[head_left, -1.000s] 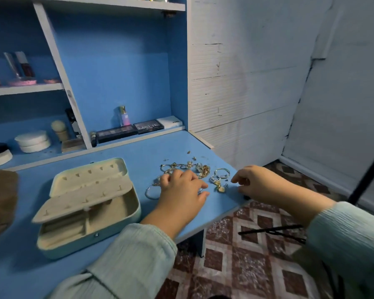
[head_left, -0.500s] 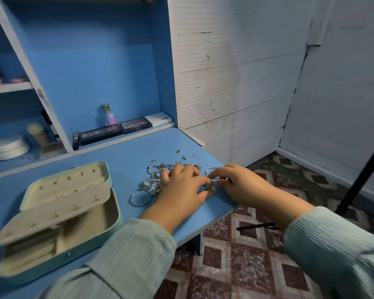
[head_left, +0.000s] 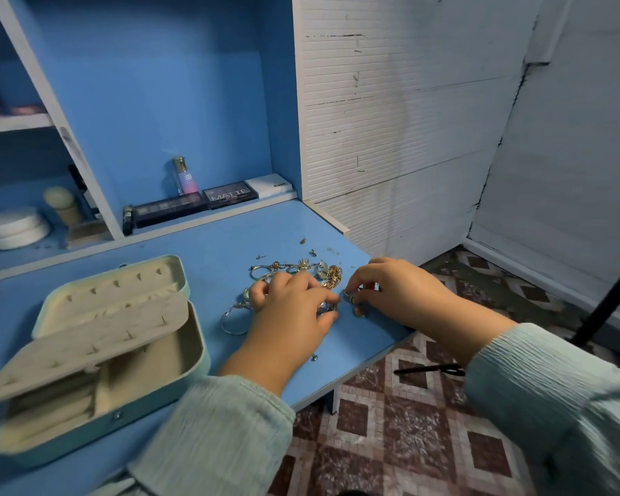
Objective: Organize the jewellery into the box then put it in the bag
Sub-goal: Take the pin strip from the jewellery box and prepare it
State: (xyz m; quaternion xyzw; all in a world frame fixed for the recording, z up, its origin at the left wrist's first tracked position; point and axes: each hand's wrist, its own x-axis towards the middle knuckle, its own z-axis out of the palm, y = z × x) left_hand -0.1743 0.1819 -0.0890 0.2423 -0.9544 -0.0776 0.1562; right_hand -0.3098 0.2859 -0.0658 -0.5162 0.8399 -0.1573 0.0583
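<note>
A pile of gold and silver jewellery [head_left: 301,270] lies on the blue desk [head_left: 212,248] near its right corner. My left hand [head_left: 294,309] rests over the pile's near side, fingers curled on a small silver piece. My right hand [head_left: 391,291] pinches a small dark ring-like piece [head_left: 349,298] beside it. A silver hoop [head_left: 231,322] lies left of my left hand. The pale green jewellery box [head_left: 97,356] stands open to the left, its inner flap raised. No bag shows in view.
Makeup palettes [head_left: 194,204], a small bottle [head_left: 183,175] and round white pads [head_left: 13,227] sit on the shelf behind. A loose stud [head_left: 314,357] lies near the desk's front edge. Tiled floor and a black pole [head_left: 609,284] are to the right.
My right hand has moved left to the pile and met my left hand. The camera has tilted down and right, shifting the box leftward in view.
</note>
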